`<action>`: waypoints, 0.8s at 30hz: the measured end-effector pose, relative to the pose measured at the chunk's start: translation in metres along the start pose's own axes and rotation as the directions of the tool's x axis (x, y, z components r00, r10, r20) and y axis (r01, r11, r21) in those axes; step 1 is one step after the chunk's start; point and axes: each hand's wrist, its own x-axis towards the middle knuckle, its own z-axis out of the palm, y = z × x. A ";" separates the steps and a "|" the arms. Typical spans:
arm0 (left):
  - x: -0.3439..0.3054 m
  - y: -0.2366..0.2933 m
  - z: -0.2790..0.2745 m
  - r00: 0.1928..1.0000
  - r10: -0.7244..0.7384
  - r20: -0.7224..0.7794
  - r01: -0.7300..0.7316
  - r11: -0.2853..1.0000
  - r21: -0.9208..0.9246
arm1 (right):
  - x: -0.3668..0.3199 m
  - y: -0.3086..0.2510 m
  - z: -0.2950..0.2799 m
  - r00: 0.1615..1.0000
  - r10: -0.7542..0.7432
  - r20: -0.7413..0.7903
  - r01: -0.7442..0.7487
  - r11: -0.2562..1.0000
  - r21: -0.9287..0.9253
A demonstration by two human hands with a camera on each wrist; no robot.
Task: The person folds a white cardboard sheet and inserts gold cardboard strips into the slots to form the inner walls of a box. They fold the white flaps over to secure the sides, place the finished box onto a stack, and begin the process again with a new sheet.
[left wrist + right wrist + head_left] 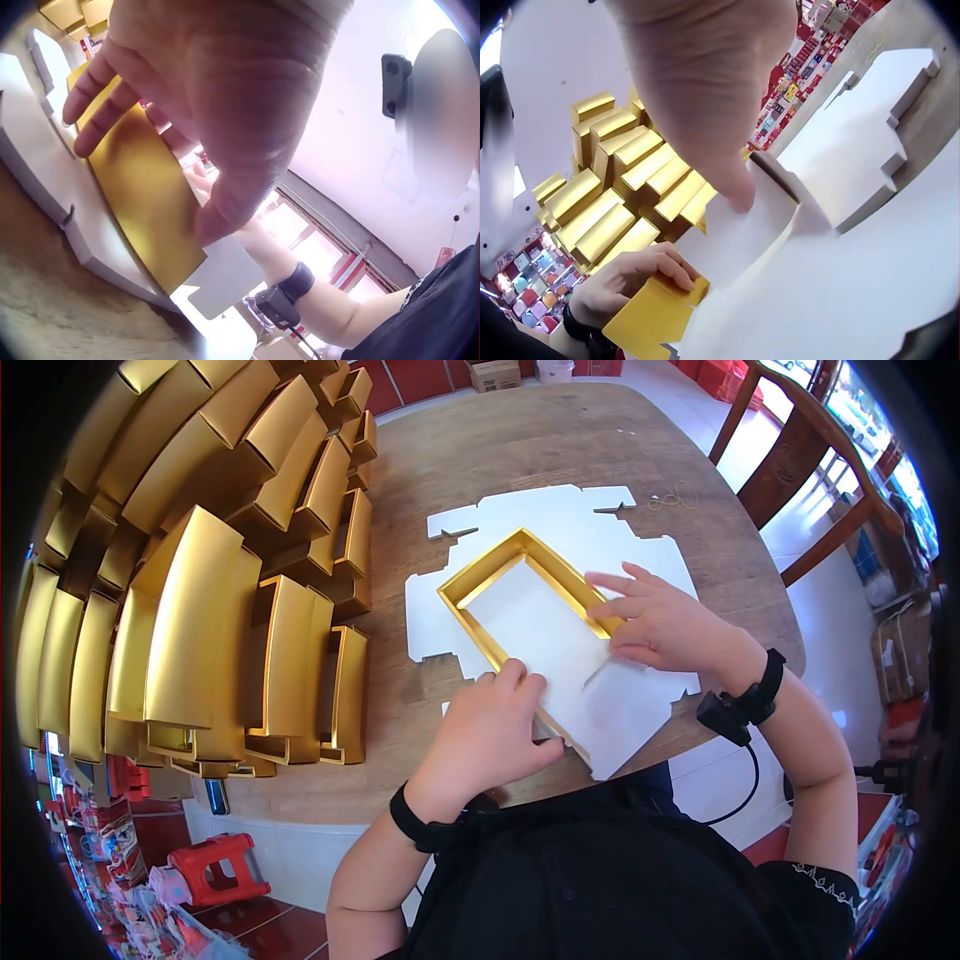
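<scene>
A partly folded box [472, 632], gold with a white inside, lies on flat white card sheets [660, 565]; its near end is unfolded. At its near-left wall is my left hand [480, 730]; the left wrist view shows that hand [225, 97] with fingers along the gold wall [146, 195] and thumb at its edge. My right hand [670, 625] is over the right wall, fingers spread and fairly straight. In the right wrist view, the thumb of my right hand [712, 97] touches a white flap [735, 232]; its fingertips are hidden there.
Tall stacks of gold boxes [190, 620] fill the left of the wooden table [420, 470]. Yellow rubber bands [675, 497] lie beyond the sheets. A wooden chair [790, 460] stands at the right, and a red stool [222, 870] is on the floor at lower left.
</scene>
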 end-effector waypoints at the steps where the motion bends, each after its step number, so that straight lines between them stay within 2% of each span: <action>1: -0.001 0.004 0.002 1.000 -0.004 0.000 0.004 1.000 0.000 | -0.001 -0.001 0.001 1.000 -0.003 0.000 0.003 1.000 0.002; 3: -0.003 0.008 0.006 0.998 -0.055 0.006 0.055 0.998 0.018 | -0.003 -0.002 0.003 0.998 0.064 0.021 -0.066 0.991 0.117; 4: -0.003 0.002 0.007 0.998 -0.063 0.004 0.063 0.998 0.017 | -0.003 -0.003 0.003 0.998 0.057 0.024 -0.059 0.991 0.119; 7: 0.003 -0.018 0.003 0.981 -0.102 -0.168 0.064 0.974 -0.219 | -0.005 -0.009 0.004 0.998 0.052 -0.039 -0.042 0.972 0.232; 8: 0.003 -0.021 -0.006 0.979 -0.108 -0.171 0.070 0.974 -0.216 | -0.006 -0.009 0.007 0.999 0.040 -0.026 -0.034 0.974 0.224; 10: 0.003 -0.025 -0.025 0.981 -0.143 -0.131 0.070 0.891 -0.449 | -0.005 -0.015 0.011 0.999 0.029 -0.016 -0.025 0.976 0.216; 13: 0.008 -0.030 -0.024 0.993 -0.049 -0.109 -0.006 0.893 -0.450 | 0.004 -0.028 0.010 0.999 0.023 -0.023 -0.017 0.978 0.206; 15: 0.012 -0.034 -0.017 0.996 0.013 -0.090 -0.053 0.891 -0.451 | 0.010 -0.034 0.008 0.990 0.040 -0.137 -0.022 0.991 0.130; 17: 0.014 -0.037 -0.013 0.993 0.086 -0.085 -0.106 0.954 -0.280 | 0.010 -0.032 0.009 0.985 0.056 -0.161 -0.035 0.991 0.130; 18: 0.016 -0.035 -0.014 0.993 0.086 -0.084 -0.106 0.954 -0.280 | 0.010 -0.031 0.010 0.981 0.071 -0.182 -0.047 0.990 0.131; 20: 0.018 -0.030 -0.014 0.996 0.088 0.010 -0.088 0.990 0.107 | 0.009 -0.034 0.013 0.983 0.081 -0.162 -0.070 0.995 0.076; 21: 0.019 -0.026 -0.010 0.996 0.088 0.011 -0.089 0.991 0.105 | 0.009 -0.036 0.015 0.985 0.092 -0.144 -0.090 0.996 0.021; 22: 0.018 -0.020 -0.004 0.998 0.059 0.029 -0.064 0.970 0.233 | 0.009 -0.039 0.017 0.986 0.096 -0.140 -0.094 0.995 0.024; 23: 0.017 -0.014 0.002 0.999 0.031 0.044 -0.045 0.933 0.357 | 0.011 -0.042 0.020 0.992 0.113 -0.053 -0.113 0.994 0.001; 24: 0.017 -0.010 0.007 0.998 0.034 0.049 -0.049 0.934 0.354 | 0.011 -0.044 0.023 0.991 0.131 0.034 -0.130 0.991 -0.022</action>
